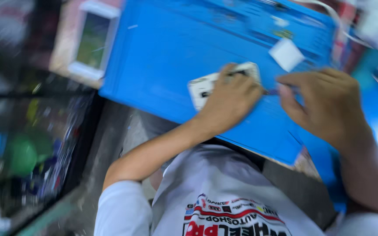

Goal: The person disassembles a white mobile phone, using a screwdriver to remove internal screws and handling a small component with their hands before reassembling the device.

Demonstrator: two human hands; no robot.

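left hand [230,98] pressing phone [206,85] (blurred), wrist bent

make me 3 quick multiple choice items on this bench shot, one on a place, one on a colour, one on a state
1. Where does the left hand rest?
A. on the white device
B. on the green object
C. in the lap

2. What colour is the work mat?
A. red
B. blue
C. black

3. How is the right hand held?
A. flat and open
B. fingers pinched on a thin tool
C. out of view

Answers: 1 A, its fingers cover the white device on the mat. 2 B, the mat is bright blue. 3 B, the fingers close on a thin tool, blurred.
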